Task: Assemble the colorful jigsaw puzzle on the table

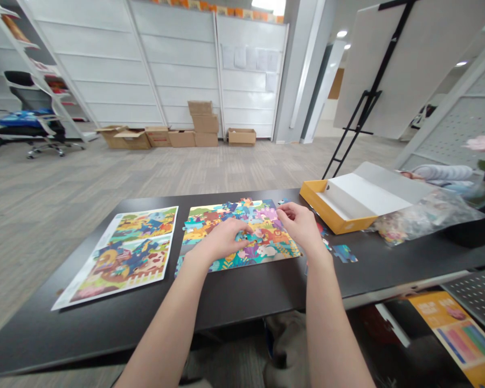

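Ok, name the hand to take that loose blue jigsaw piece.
Probably the right hand: it is nearest the loose blue jigsaw piece, while the left hand sits further off, on the assembled puzzle.

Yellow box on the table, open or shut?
Open: the yellow box has its white flap folded back, so it isn't covering the box.
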Demonstrator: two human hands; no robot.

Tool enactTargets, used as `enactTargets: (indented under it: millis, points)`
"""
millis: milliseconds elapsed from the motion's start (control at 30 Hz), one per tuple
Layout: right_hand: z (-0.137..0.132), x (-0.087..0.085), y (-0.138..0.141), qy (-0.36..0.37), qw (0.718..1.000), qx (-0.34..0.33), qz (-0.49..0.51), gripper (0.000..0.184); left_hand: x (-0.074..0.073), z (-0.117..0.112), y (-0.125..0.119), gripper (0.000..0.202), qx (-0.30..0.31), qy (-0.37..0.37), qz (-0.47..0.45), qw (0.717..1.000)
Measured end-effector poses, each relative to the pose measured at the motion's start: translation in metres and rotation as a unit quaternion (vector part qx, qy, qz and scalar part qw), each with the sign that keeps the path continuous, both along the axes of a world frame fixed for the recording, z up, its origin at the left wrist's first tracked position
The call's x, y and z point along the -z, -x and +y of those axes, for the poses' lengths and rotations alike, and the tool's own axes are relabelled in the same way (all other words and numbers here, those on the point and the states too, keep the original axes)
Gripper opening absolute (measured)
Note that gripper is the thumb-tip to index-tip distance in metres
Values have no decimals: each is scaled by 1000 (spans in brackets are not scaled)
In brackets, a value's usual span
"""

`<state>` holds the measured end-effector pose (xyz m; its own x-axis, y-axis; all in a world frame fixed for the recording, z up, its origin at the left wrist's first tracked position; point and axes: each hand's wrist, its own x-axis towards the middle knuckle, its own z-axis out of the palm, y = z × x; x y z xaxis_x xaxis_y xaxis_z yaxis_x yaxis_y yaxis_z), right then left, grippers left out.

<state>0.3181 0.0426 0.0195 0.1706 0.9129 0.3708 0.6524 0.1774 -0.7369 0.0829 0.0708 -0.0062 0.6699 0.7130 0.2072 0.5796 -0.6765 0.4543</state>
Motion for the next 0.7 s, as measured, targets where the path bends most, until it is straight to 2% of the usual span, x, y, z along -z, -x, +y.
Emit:
enactTargets:
  millis: [200, 367, 567, 700]
  points:
    - [-5, 1, -6, 67, 996, -16, -64, 16, -1, -2, -5, 22, 0, -11, 3, 1000]
    - [-9, 9, -19, 121, 985, -9, -120, 9, -3, -2, -12, 20, -1, -30, 23, 999]
    - [-7, 17, -29, 142, 978, 11, -151, 13, -3, 1, -25, 20, -8, -74, 45, 996]
    - [-4, 19, -29, 143, 974, 18, -175, 16, -3, 2, -34, 20, -16, -75, 62, 995]
